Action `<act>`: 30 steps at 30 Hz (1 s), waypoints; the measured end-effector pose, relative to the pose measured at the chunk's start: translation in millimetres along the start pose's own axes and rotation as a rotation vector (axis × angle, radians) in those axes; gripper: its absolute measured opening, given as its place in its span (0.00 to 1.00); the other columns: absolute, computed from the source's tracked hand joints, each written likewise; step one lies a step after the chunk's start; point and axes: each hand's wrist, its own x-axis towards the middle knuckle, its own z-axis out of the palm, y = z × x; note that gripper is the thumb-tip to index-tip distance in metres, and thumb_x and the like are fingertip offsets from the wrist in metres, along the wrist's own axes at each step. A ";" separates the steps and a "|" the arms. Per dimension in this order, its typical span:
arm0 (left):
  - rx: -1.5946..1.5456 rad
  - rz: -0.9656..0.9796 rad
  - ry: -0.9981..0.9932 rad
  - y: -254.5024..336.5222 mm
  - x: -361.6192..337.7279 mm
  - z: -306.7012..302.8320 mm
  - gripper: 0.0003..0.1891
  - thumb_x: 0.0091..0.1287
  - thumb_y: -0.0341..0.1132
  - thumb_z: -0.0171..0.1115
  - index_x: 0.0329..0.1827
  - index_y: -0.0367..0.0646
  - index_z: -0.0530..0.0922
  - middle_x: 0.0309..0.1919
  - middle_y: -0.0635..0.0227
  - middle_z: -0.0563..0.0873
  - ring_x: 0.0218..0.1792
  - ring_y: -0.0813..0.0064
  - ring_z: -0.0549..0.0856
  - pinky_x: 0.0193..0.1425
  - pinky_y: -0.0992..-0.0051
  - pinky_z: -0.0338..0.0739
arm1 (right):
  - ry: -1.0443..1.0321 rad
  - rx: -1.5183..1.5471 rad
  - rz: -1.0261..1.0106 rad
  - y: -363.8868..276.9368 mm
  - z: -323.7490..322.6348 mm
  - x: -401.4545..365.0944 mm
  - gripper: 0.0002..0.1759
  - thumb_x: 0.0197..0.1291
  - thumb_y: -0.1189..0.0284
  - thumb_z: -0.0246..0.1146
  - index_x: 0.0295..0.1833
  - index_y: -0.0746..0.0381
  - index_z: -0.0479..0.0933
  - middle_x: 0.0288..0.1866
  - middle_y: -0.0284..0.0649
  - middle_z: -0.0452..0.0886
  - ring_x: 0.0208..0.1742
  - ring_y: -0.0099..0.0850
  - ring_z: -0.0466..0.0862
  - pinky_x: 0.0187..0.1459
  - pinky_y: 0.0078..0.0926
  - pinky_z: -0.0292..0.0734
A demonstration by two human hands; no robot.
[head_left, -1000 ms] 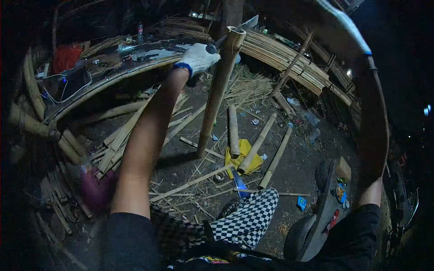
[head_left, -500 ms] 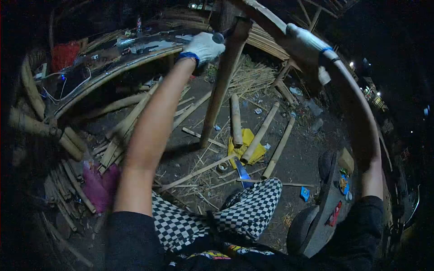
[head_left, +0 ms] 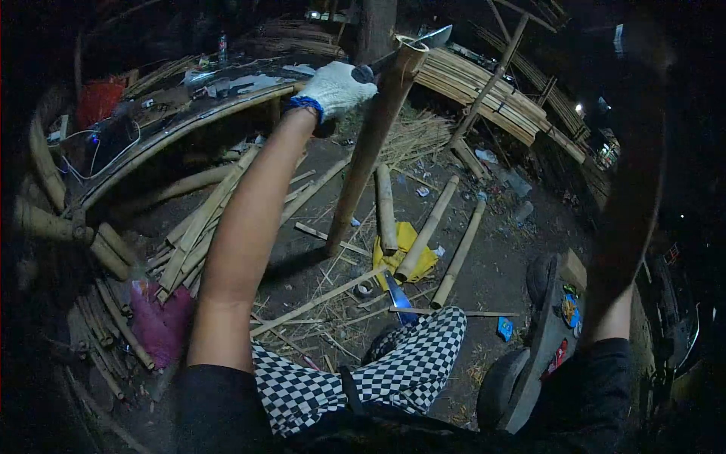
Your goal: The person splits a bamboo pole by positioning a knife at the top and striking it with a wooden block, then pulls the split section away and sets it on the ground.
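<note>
My left hand (head_left: 338, 89), in a white knit glove with a blue cuff, is closed on the dark handle (head_left: 364, 73) of a broad-bladed knife. The knife's metal blade (head_left: 436, 36) lies across the open top end of a bamboo pole (head_left: 370, 140), which stands nearly upright on the ground. My right arm (head_left: 631, 166) is raised high at the right edge and lost in shadow. Its hand and fingers cannot be made out, nor can anything they hold.
Several cut bamboo lengths (head_left: 435, 219) lie ahead by a yellow cloth (head_left: 404, 261) and a handsaw (head_left: 401, 295). Split strips (head_left: 193, 227) are piled at left beside a purple bag (head_left: 161, 318). A cluttered bamboo-edged platform (head_left: 181, 125) stands behind. Tyre-like rubber (head_left: 503, 386) lies at right.
My right hand, gloved and gripping a long piece of wood or bamboo, has swung up and right into the dark. The knife blade now shows on the pole top. My left hand stays near it.
</note>
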 end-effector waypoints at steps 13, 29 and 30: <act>0.157 0.087 -0.072 -0.5 -4.8 -11.8 0.22 0.55 0.53 0.63 0.38 0.42 0.82 0.33 0.52 0.86 0.35 0.56 0.84 0.43 0.62 0.77 | -0.536 -0.182 0.462 47.8 13.6 -22.4 0.15 0.67 0.65 0.62 0.56 0.57 0.72 0.41 0.39 0.79 0.39 0.30 0.80 0.42 0.29 0.78; 0.137 0.028 -0.155 -19.2 -5.4 -37.2 0.24 0.53 0.55 0.65 0.42 0.45 0.83 0.32 0.57 0.86 0.32 0.64 0.83 0.42 0.63 0.76 | -0.665 -0.250 0.458 80.7 105.2 -124.3 0.39 0.62 0.40 0.59 0.58 0.67 0.73 0.44 0.46 0.82 0.41 0.39 0.82 0.44 0.39 0.79; 0.144 0.033 -0.164 -28.0 -2.7 -30.4 0.24 0.53 0.55 0.65 0.42 0.45 0.83 0.32 0.57 0.86 0.32 0.64 0.83 0.42 0.63 0.76 | -0.622 -0.363 0.491 73.5 104.5 -131.3 0.39 0.60 0.41 0.62 0.58 0.67 0.73 0.40 0.45 0.81 0.40 0.34 0.81 0.43 0.35 0.79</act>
